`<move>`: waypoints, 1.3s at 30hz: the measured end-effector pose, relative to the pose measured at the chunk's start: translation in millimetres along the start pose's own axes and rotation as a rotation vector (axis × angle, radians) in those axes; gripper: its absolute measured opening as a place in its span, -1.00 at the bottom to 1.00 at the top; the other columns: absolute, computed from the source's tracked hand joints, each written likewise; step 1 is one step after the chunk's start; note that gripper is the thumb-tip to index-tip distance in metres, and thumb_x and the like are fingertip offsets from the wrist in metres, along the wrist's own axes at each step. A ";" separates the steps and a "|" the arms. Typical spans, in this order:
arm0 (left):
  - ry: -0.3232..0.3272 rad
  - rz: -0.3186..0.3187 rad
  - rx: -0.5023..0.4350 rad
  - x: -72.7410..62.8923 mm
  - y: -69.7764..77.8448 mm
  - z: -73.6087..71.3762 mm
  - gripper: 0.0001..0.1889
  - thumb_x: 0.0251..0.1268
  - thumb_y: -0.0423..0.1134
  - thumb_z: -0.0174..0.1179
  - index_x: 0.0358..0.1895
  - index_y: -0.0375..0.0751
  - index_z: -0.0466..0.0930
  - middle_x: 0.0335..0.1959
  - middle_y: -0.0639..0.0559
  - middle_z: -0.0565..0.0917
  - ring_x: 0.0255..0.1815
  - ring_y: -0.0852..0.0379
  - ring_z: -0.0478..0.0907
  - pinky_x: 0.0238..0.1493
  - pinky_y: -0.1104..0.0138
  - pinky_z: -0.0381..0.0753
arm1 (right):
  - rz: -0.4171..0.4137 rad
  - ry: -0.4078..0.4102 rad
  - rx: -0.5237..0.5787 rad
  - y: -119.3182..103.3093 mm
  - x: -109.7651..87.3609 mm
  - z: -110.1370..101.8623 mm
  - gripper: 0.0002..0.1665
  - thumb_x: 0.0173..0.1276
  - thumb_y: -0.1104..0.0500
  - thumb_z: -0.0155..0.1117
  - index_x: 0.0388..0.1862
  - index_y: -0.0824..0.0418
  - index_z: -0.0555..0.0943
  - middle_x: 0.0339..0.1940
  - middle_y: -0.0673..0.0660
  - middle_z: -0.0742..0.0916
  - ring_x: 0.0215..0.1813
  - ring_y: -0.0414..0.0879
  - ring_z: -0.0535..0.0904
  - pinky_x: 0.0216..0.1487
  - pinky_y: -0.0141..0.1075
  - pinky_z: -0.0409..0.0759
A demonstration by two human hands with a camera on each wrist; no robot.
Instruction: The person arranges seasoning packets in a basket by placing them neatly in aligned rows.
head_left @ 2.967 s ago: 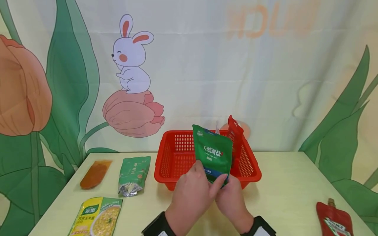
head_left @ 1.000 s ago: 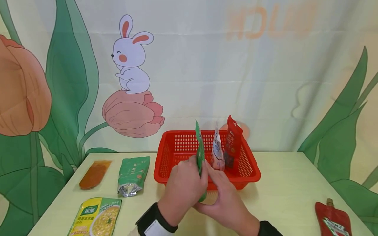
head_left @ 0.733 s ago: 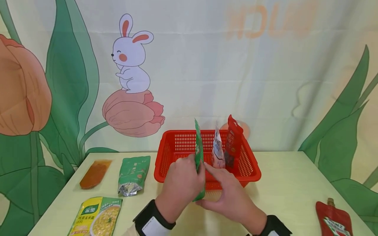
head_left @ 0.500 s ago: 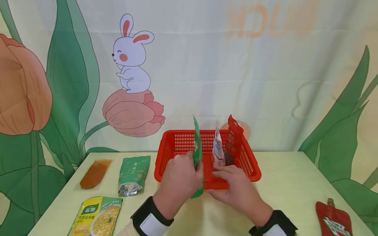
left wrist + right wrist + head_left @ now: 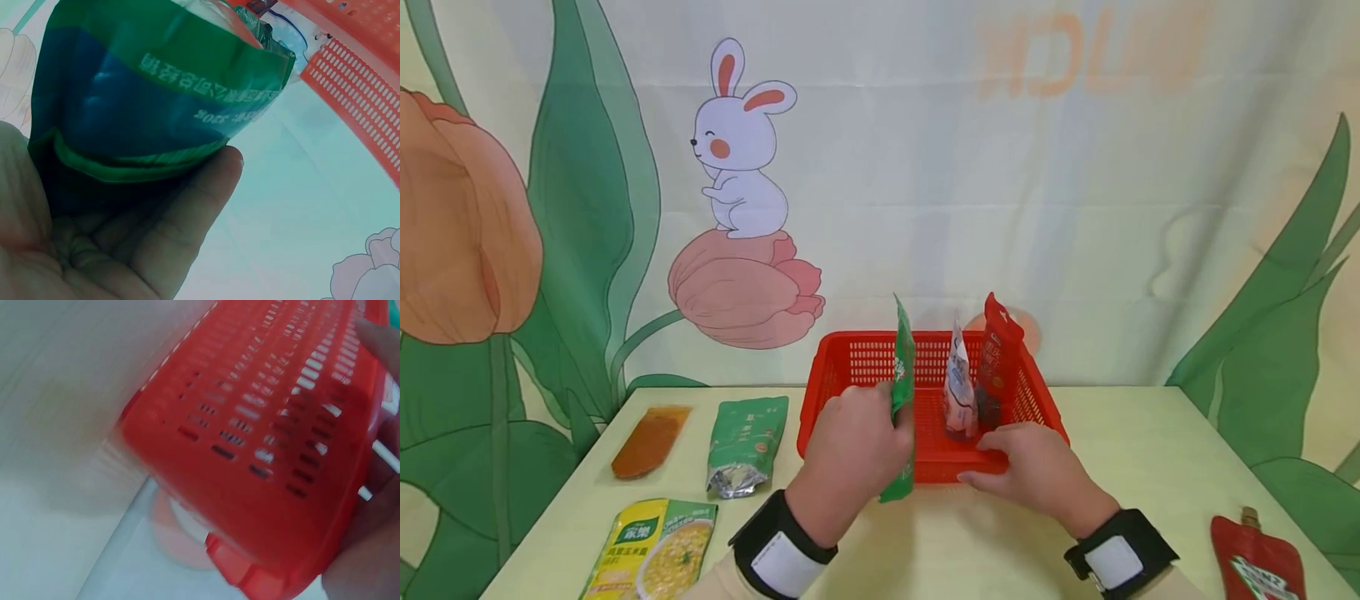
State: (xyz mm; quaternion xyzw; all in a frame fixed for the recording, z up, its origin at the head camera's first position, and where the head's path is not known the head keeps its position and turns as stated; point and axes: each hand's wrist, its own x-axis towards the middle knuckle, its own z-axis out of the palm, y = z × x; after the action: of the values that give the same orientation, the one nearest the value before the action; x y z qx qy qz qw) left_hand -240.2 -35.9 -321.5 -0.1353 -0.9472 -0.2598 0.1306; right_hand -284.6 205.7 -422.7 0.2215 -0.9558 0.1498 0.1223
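Note:
My left hand (image 5: 861, 437) grips a green salt bag (image 5: 904, 358), held upright and edge-on in front of the red plastic basket (image 5: 936, 472). In the left wrist view the bag's blue-and-green lower end (image 5: 137, 94) lies over the fingers (image 5: 181, 225). My right hand (image 5: 1045, 467) holds the basket's front rim toward its right corner, thumb outside and fingers over the edge. The right wrist view shows the perforated basket wall (image 5: 250, 506) beside that hand (image 5: 369, 550). Inside the basket stand a white-and-pink bag (image 5: 959, 392) and a red bag (image 5: 998, 367), both at the right.
On the table's left lie a brown sauce packet (image 5: 651, 442), a green pouch with a silver end (image 5: 747, 446) and a yellow corn soup packet (image 5: 651, 550). A red ketchup pouch (image 5: 1257, 554) lies at the far right. A printed curtain (image 5: 925, 183) hangs behind.
The salt bag has turned from face-on to edge-on. My right hand has let go of it and moved right to the basket's rim, while my left hand keeps hold of it.

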 end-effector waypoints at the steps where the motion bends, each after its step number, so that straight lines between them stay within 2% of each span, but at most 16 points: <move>1: 0.000 0.005 -0.009 0.8 0.5 0.3 -0.73 0.33 -0.18 0.30 -0.49 -0.11 0.44 -0.77 0.06 0.45 -0.78 0.20 0.42 -0.64 0.46 0.48 | -0.010 -0.004 -0.003 2.8 0.3 -0.2 -0.54 0.04 -0.23 0.64 -0.19 0.00 0.83 -0.43 -0.20 0.77 -0.42 -0.36 0.51 -0.25 -0.42 0.64; 7: 0.003 0.012 -0.047 4.9 3.3 -0.8 -0.71 0.34 -0.20 0.29 -0.53 -0.11 0.44 -0.77 0.07 0.46 -0.77 0.20 0.44 -0.64 0.45 0.51 | -0.073 -0.023 0.001 12.1 4.2 0.0 -0.70 0.09 -0.14 0.64 -0.30 -0.03 0.81 -0.47 -0.22 0.76 -0.41 -0.38 0.53 -0.22 -0.39 0.68; 13: 0.014 0.014 -0.008 6.7 4.8 -0.5 -0.70 0.34 -0.19 0.27 -0.56 -0.09 0.45 -0.76 0.07 0.48 -0.77 0.19 0.43 -0.68 0.43 0.46 | -0.095 -0.055 -0.013 13.9 5.9 -0.9 -0.81 0.13 -0.05 0.62 -0.38 -0.03 0.79 -0.49 -0.22 0.75 -0.44 -0.37 0.52 -0.21 -0.36 0.69; 25: 0.011 0.017 0.013 10.1 5.1 -0.2 -0.71 0.33 -0.18 0.27 -0.56 -0.09 0.46 -0.76 0.07 0.49 -0.76 0.18 0.44 -0.69 0.43 0.46 | -0.094 -0.073 -0.035 16.1 6.6 -1.0 -0.82 0.12 0.00 0.64 -0.40 0.00 0.79 -0.52 -0.18 0.74 -0.45 -0.32 0.51 -0.17 -0.30 0.72; 39: 0.008 -0.019 -0.003 17.0 7.5 0.0 -0.67 0.33 -0.13 0.30 -0.58 -0.10 0.46 -0.76 0.08 0.50 -0.76 0.18 0.46 -0.66 0.41 0.52 | -0.098 -0.093 -0.039 16.6 9.5 1.1 -0.81 0.12 -0.02 0.64 -0.35 -0.01 0.80 -0.46 -0.16 0.77 -0.43 -0.32 0.54 -0.07 -0.22 0.77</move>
State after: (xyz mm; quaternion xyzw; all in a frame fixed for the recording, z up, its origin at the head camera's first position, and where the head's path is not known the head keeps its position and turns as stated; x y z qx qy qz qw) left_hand -253.6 -26.5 -312.7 -0.1253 -0.9475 -0.2629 0.1318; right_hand -300.7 215.9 -424.8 0.2722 -0.9512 0.1146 0.0891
